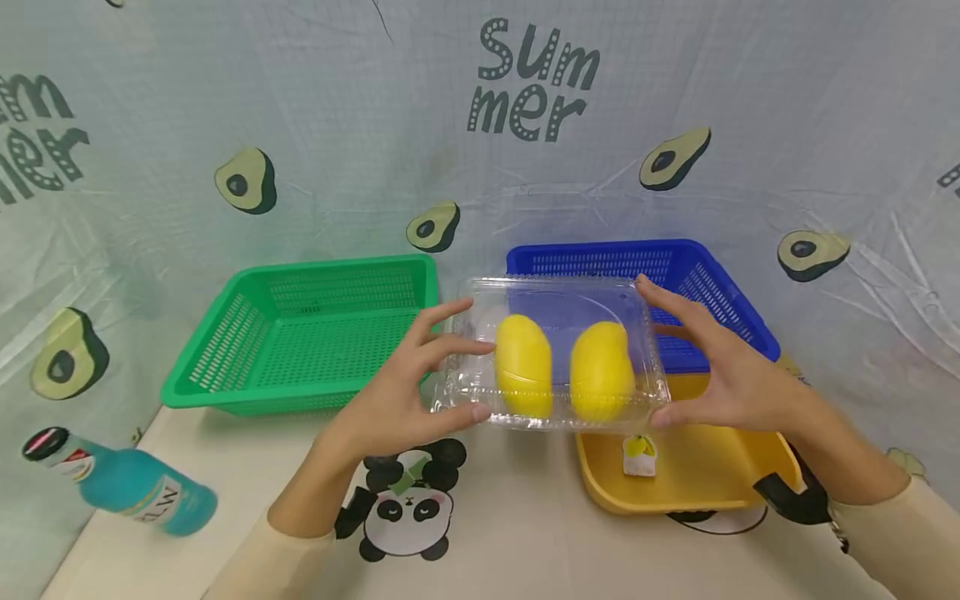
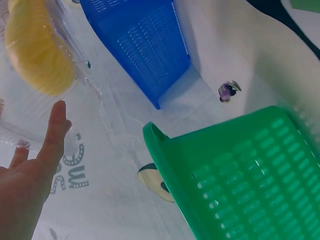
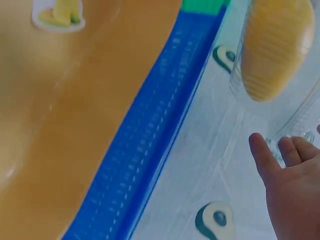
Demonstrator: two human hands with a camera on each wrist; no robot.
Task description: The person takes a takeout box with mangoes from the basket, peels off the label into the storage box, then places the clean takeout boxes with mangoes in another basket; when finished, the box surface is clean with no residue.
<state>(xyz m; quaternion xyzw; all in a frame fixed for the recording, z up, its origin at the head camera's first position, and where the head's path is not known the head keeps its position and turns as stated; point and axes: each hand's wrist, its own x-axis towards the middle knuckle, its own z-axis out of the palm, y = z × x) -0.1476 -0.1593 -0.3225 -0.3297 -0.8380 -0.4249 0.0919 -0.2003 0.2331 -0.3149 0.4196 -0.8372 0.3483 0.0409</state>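
Observation:
A clear plastic clamshell container (image 1: 558, 304) with two yellow mango-shaped fruits, one on the left (image 1: 523, 365) and one on the right (image 1: 602, 371), is held up in front of me, its lid down over them. My left hand (image 1: 408, 392) grips its left side, thumb at the near edge and fingers spread along the side. On the opposite side my right hand (image 1: 731, 371) holds it between thumb and fingers. In the left wrist view one fruit (image 2: 37, 50) shows through the plastic beside the left hand (image 2: 30, 185). The right hand (image 3: 295, 185) shows below the container in its wrist view.
Behind the container stands a blue perforated basket (image 1: 720, 300). A yellow tray (image 1: 675, 479) with a fruit sticker (image 1: 640, 456) lies below the right hand. To the left are a green basket (image 1: 300, 387) and a tilted-looking blue bottle (image 1: 142, 483). A patterned cloth (image 1: 337, 108) hangs behind.

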